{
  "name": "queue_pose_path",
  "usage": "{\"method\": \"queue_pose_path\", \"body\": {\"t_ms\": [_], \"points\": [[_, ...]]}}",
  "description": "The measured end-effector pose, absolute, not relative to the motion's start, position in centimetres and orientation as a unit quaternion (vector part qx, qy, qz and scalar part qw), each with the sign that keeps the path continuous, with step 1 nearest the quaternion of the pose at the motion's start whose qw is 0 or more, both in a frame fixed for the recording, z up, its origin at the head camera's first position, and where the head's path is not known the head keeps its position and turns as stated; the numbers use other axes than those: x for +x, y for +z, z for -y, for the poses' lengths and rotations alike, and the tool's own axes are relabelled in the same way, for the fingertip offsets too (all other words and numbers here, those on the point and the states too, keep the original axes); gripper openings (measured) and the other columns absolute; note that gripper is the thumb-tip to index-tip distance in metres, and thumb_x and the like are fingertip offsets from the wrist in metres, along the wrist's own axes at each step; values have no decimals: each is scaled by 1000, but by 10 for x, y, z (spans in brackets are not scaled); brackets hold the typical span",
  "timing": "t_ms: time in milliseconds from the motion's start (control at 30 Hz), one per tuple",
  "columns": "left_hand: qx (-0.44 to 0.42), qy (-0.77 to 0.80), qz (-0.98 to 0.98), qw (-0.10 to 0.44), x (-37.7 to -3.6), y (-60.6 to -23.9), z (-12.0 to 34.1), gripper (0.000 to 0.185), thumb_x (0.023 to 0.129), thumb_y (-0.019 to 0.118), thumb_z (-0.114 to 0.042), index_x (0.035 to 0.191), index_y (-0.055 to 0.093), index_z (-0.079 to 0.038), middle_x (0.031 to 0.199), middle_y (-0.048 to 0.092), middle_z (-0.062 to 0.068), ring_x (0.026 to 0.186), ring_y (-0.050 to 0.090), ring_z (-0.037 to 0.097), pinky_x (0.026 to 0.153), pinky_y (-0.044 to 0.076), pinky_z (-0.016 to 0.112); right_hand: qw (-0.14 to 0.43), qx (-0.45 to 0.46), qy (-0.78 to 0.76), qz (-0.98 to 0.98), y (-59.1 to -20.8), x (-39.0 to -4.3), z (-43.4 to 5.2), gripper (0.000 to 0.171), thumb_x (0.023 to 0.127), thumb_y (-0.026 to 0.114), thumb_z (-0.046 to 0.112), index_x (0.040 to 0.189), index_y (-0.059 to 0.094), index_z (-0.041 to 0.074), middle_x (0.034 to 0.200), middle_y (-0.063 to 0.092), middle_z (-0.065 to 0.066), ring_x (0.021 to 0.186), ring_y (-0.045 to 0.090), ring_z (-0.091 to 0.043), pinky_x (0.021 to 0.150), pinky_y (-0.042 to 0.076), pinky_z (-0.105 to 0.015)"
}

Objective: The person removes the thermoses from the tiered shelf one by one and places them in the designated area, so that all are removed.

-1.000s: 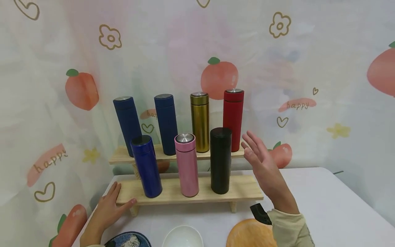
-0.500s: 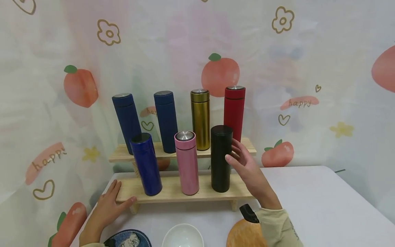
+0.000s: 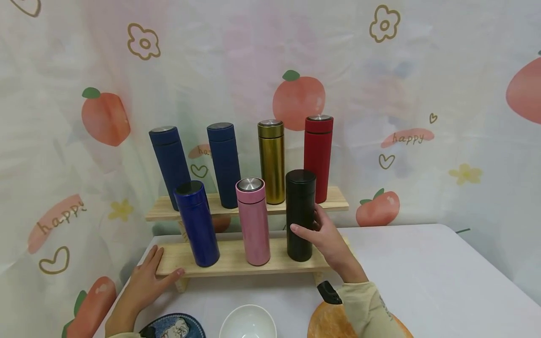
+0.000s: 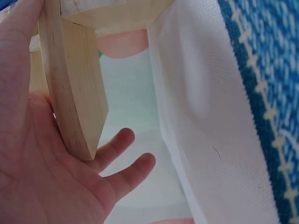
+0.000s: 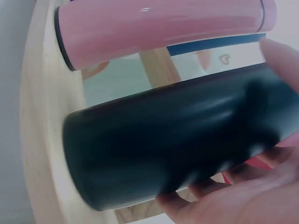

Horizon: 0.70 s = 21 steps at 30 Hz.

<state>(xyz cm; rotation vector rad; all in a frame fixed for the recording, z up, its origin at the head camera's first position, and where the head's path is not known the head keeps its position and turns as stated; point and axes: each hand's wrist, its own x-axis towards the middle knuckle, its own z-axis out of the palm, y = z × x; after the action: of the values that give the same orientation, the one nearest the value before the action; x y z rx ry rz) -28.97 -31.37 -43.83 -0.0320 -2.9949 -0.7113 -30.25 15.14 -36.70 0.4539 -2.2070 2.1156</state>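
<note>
A black thermos bottle (image 3: 300, 216) stands upright on the lower step of a wooden two-step rack (image 3: 279, 271). Around its right side my right hand (image 3: 331, 241) has its fingers behind and its thumb (image 3: 299, 230) across the front. In the right wrist view the fingers curl along the black bottle's side. At the rack's left end rests my left hand (image 3: 145, 284), fingers extended and thumb along the front edge; the left wrist view has the board's end (image 4: 77, 93) against the palm. A pink thermos (image 3: 253, 225) and a glossy blue thermos (image 3: 197, 227) share the lower step.
On the upper step stand two dark blue bottles, a gold bottle (image 3: 272, 164) and a red bottle (image 3: 319, 155). Before the rack lie a blue patterned mat (image 3: 192, 324), a white bowl (image 3: 248, 321) and a round wooden-looking plate (image 3: 325, 324). A patterned curtain hangs behind.
My right hand has moved left and down from beside the rack onto the black thermos and closed around it. The left hand stays on the rack's end. The head view has shifted slightly.
</note>
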Motion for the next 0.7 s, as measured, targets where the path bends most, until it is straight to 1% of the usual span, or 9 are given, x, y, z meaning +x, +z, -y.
{"method": "queue_pose_path", "body": {"t_ms": [133,267,400,700], "points": [[-11,-228,973,35,-290,-438,314,112,98,61,-69,166,19,10,172,9,35,142,21,75,111,28,80,29,131,680,721,-373,-307,-148,88,95,77,16,167,27,8,164,38,-23,149,37,-47,119,29,-68],[-12,-226,973,37,-290,-437,314,112,98,61,-68,166,19,10,172,9,35,142,21,76,111,28,80,25,125,678,724,-379,-309,-147,87,95,79,14,167,30,11,163,42,-22,147,39,-44,119,30,-68],[-14,-224,974,40,-290,-437,314,111,99,62,-67,166,20,10,172,10,35,141,23,76,111,29,79,28,115,678,725,-381,-309,-147,89,94,80,15,167,30,13,163,42,-21,147,39,-44,118,31,-68],[-16,-232,972,36,-288,-436,313,110,99,63,-65,165,19,11,172,9,35,142,23,75,113,27,78,38,112,668,735,-381,-309,-149,87,93,82,18,165,35,10,161,45,-21,145,43,-45,116,35,-67]]}}
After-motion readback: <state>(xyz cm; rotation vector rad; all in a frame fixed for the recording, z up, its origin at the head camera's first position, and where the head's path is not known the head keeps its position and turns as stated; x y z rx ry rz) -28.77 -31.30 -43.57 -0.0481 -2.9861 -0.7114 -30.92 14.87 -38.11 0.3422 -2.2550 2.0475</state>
